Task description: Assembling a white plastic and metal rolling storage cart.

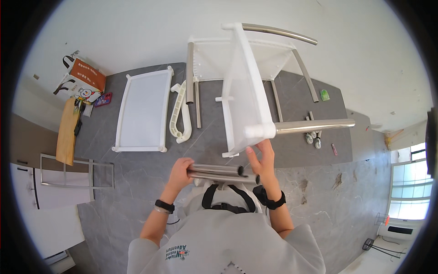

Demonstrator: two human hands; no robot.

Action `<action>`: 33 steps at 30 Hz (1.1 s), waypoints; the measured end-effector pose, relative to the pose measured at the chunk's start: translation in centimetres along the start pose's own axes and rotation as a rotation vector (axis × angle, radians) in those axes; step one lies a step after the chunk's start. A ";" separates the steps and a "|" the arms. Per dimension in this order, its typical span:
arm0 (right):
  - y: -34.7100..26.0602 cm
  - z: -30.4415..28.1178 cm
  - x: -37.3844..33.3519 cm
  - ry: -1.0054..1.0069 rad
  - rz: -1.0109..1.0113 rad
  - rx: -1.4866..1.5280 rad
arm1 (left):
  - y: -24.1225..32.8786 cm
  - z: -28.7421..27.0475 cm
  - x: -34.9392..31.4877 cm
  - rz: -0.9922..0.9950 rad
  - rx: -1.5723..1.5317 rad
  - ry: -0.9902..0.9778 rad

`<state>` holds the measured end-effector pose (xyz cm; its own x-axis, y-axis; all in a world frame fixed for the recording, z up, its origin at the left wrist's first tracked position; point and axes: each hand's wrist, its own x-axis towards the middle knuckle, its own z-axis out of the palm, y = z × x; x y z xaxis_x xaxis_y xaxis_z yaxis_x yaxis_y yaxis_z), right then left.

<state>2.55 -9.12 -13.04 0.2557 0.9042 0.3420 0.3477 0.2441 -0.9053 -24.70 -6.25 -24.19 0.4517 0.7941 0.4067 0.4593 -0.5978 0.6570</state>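
Head view: my left fingers (pixel 185 165) are wrapped around the ends of several silver tubes (pixel 216 169) held before my waist, while my right fingers (pixel 265 147) pinch the lower corner of a white shelf (pixel 254 86), tilted on edge above the gray desk (pixel 207 139), two metal legs (pixel 315 126) jutting rightward. Behind it is a white frame (pixel 210 59) with legs; to the left, a white panel (pixel 143 109) lies flat beside a curved plastic piece (pixel 186 119).

Left fingers (pixel 186 164) hide one end of the shiny silver metal tubes (pixel 216 169); grey short-sleeved shirt (pixel 237 237) runs off below!
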 end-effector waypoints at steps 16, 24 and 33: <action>1.0 -7.1 1.8 -0.739 -0.110 0.013 | 12.0 8.3 6.5 -0.002 0.054 -0.108; 3.0 -10.4 2.1 -0.874 -0.204 -0.125 | 13.9 10.7 6.9 -0.203 -0.010 -0.115; 5.1 -9.1 1.3 -0.720 0.214 0.493 | 14.3 12.0 7.5 -0.151 -0.225 -0.120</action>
<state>12.85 -9.90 -14.89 -0.4142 0.9080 0.0626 -0.1116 0.0176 -0.9936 -5.57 -10.14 -19.32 0.4847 0.8455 0.2243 0.3531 -0.4237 0.8342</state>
